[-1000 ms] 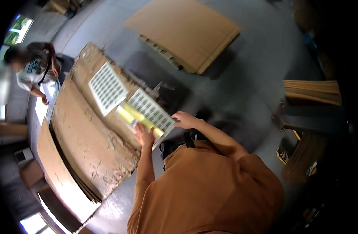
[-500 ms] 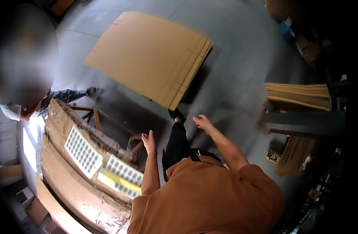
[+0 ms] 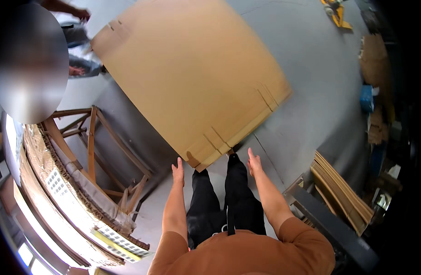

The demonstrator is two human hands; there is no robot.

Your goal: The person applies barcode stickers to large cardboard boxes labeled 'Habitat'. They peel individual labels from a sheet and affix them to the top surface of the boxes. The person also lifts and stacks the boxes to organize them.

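Note:
A large flat brown cardboard sheet (image 3: pixel 187 78), with slots cut along its near edge, lies ahead of me, its near end just past my feet. Beside its near left corner, my left hand (image 3: pixel 177 172) is raised with fingers stretched and thumb apart, holding nothing. My right hand (image 3: pixel 254 163) is held out to the right of the near edge, also empty, fingers extended. Neither hand visibly grips the cardboard; a small gap shows on the right.
On the left stands a worn bench (image 3: pixel 77 188) on a wooden frame (image 3: pixel 92 142), with printed sheets (image 3: pixel 59 185) on it. Another person's hand (image 3: pixel 83 14) is at the far left. Folded cardboard (image 3: pixel 341 192) and a dark beam (image 3: pixel 329 229) stand right; a yellow tool (image 3: pixel 338 16) is beyond.
The cardboard now appears nearer and turned in view, and the bench sits farther left. Both my hands have come alongside its near end, still open. The other person has moved toward the cardboard's far left.

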